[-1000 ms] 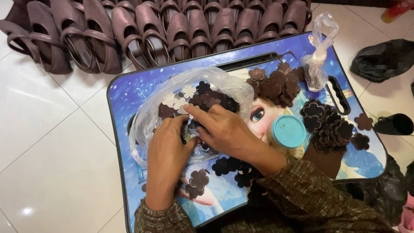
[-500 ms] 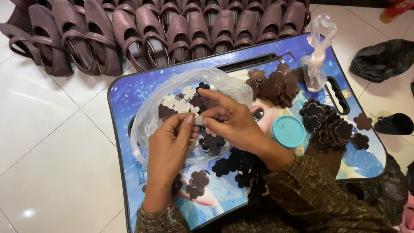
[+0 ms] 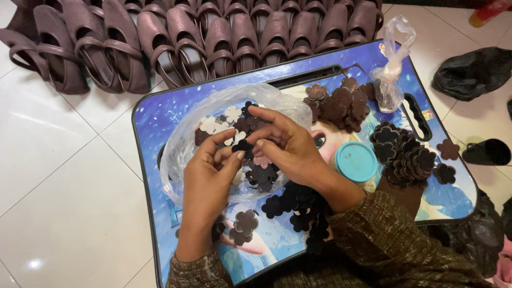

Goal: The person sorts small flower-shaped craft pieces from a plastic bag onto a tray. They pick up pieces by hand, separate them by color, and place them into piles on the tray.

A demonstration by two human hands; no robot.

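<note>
My left hand and my right hand meet over an open clear plastic bag lying on a blue lap tray. Together their fingertips pinch a small dark flower-shaped cutout. The bag holds several brown, black and white flower cutouts. More dark cutouts lie loose on the tray near my right wrist.
Piles of brown flower cutouts and darker ones sit at the tray's right. A teal round lid and a knotted clear bag stand nearby. Rows of brown sandals line the tiled floor behind.
Both hands have lifted out of the bag's contents and drawn together, fingertips now pinching one dark cutout between them.
</note>
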